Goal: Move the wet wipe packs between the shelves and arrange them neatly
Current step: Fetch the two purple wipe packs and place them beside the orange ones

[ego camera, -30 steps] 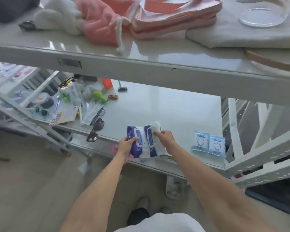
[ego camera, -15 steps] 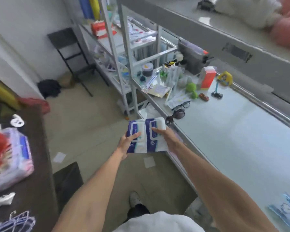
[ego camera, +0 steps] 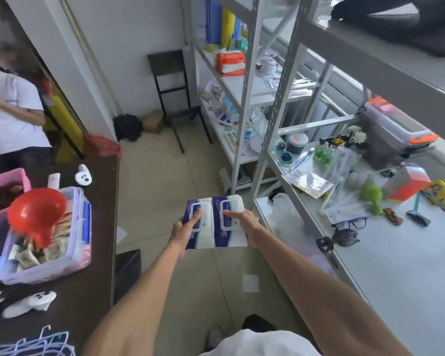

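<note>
Two purple-and-white wet wipe packs with white flip lids sit side by side over the tiled floor (ego camera: 149, 201), left of the white metal shelf (ego camera: 396, 265). Left hand (ego camera: 184, 231) grips the left pack (ego camera: 199, 222), right hand (ego camera: 247, 226) the right pack (ego camera: 228, 219), fingers (ego camera: 231, 214) pressed across the lids

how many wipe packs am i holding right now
2. The left pack is in the left hand, the right pack in the right hand, side by side over the floor. None hidden beneath that I can see.
</note>
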`<move>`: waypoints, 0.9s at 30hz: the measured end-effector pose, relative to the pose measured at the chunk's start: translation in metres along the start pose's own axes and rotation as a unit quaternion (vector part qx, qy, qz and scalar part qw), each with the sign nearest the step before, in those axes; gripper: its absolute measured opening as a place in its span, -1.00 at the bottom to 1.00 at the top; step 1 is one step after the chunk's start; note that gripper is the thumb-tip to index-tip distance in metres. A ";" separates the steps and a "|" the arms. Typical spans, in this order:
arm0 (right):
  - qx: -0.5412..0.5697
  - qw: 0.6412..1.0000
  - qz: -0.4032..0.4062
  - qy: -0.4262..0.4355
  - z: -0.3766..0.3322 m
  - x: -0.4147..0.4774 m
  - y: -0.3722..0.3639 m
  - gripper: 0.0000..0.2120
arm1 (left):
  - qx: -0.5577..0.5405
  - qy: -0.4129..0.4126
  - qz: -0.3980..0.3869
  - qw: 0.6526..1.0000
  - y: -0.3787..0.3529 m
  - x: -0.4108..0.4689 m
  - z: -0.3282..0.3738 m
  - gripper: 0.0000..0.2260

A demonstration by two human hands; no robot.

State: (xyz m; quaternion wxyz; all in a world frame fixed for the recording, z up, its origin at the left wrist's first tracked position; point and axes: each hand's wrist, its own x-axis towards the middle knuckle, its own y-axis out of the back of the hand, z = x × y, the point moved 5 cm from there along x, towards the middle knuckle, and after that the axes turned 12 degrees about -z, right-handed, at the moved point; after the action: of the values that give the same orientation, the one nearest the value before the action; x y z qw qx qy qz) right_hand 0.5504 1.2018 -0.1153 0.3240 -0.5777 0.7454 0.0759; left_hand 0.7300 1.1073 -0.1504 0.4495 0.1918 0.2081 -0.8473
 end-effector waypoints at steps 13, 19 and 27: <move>-0.039 0.997 -0.054 -0.028 -0.078 0.205 -0.035 -0.78 | 0.031 0.024 0.106 0.994 0.093 0.139 0.075 -0.52; -0.003 0.996 -0.083 -0.025 -0.158 0.293 -0.050 -0.80 | 0.077 0.006 0.136 0.988 0.115 0.211 0.175 -0.65; -0.033 0.993 -0.102 -0.039 -0.228 0.400 -0.079 -0.88 | 0.063 0.009 0.149 0.987 0.171 0.303 0.230 -0.60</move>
State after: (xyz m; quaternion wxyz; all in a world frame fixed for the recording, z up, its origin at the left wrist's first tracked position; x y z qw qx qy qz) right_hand 0.4831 0.7412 -0.1456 0.3395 -0.6581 0.6660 0.0897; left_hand 0.6840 0.6932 -0.1436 0.5559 0.2558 0.1277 -0.7805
